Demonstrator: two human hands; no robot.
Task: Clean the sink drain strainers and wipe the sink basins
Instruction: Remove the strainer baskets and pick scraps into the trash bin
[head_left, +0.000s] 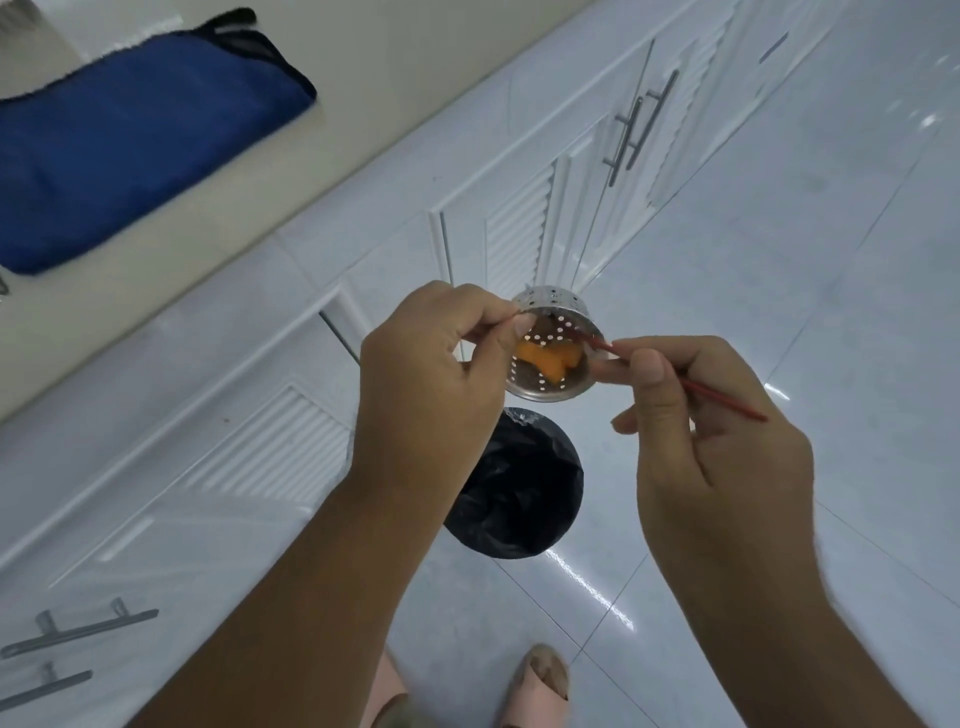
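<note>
Kitchen floor (779, 291) of glossy white tile, white louvered cabinets (322, 332) along the left under a beige surface (171, 218). Blue folded cloth (135, 150) lies on that surface, far left. Bar handles (78, 631) on the cabinet doors, lower left.

Left hand (431, 384) centre frame, fingers pinched shut on the rim of a metal drain strainer (550, 353), holding it in the air and tilted so the perforated inside faces the camera. Orange food scrap (545, 358) sits inside the strainer. Directly below the strainer, on the floor, a bin lined with a black bag (519, 488).

Right hand (717, 441) beside it, fingers closed on a thin red stick (691, 387); stick tip reaches into the strainer at the right edge, near the scrap. Pink slipper (540, 686) at bottom edge.
</note>
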